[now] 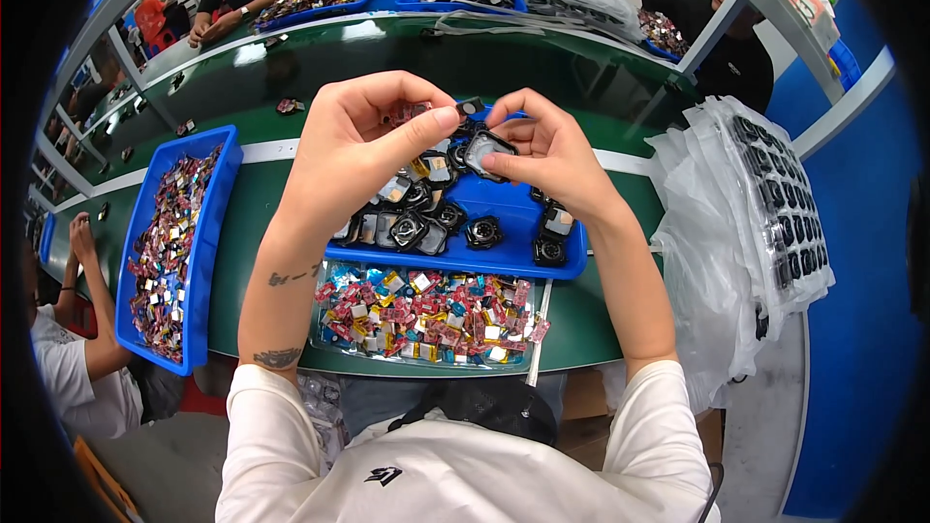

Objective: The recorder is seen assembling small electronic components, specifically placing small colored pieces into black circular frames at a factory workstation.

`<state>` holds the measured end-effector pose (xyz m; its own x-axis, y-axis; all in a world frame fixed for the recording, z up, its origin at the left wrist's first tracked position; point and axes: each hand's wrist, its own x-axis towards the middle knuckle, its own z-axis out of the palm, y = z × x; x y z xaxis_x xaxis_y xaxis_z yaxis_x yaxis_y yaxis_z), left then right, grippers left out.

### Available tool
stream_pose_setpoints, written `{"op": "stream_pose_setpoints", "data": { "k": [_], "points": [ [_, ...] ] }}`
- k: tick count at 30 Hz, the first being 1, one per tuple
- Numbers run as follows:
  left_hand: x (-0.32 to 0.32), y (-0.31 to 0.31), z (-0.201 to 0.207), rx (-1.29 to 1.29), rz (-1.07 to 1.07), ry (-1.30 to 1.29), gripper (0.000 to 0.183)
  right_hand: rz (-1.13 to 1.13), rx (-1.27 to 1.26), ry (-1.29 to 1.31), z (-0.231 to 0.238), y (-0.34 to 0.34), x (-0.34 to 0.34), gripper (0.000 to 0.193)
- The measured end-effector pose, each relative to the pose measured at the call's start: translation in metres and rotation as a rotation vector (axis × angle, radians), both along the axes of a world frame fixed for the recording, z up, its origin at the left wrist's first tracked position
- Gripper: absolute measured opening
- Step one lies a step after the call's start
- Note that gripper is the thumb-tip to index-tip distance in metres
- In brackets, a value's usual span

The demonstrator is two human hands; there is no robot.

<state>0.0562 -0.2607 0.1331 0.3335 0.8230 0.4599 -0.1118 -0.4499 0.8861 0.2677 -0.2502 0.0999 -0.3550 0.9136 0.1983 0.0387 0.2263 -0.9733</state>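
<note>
Dark square case [487,149] above blue tray [509,201], pinched by right hand [547,150]; left hand [363,140] near, cannot tell if fingers clamp something. Green table [254,271] beneath. Transparent parts tray [417,362] along near edge; wrapped plastic trays [780,194] crowd right. Table strip shows between blue bin [215,223] and left forearm [281,295].

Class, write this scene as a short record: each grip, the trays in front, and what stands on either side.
Left grip: closed around a small reddish part, partly hidden
Right grip: pinching a black-framed square casing
Below hands: blue tray, black casings
Nearest wearer: clear tray, small multicoloured parts
Left side: blue bin, similar parts
Right side: pale plastic trays, black pieces
</note>
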Motion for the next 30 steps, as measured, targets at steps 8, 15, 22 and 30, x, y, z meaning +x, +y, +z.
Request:
{"op": "stream_pose_setpoints", "data": {
  "k": [8, 15, 22, 30],
  "points": [
    [0.01, -0.002, -0.006, -0.078, 0.031, 0.246, 0.015, -0.055, 0.121, 0.065, 0.003, -0.009, -0.009, 0.023],
    [0.019, -0.005, -0.01, -0.052, 0.181, 0.367, 0.016, -0.039, 0.095, 0.064, 0.007, -0.023, -0.016, 0.029],
    [0.022, -0.001, -0.018, 0.003, 0.238, 0.281, 0.018, -0.067, 0.1, 0.071, 0.006, -0.028, -0.02, 0.029],
    [0.024, -0.001, -0.019, -0.023, 0.251, 0.244, 0.017, -0.115, 0.161, 0.065, 0.004, -0.03, -0.023, 0.024]
  ]
}}
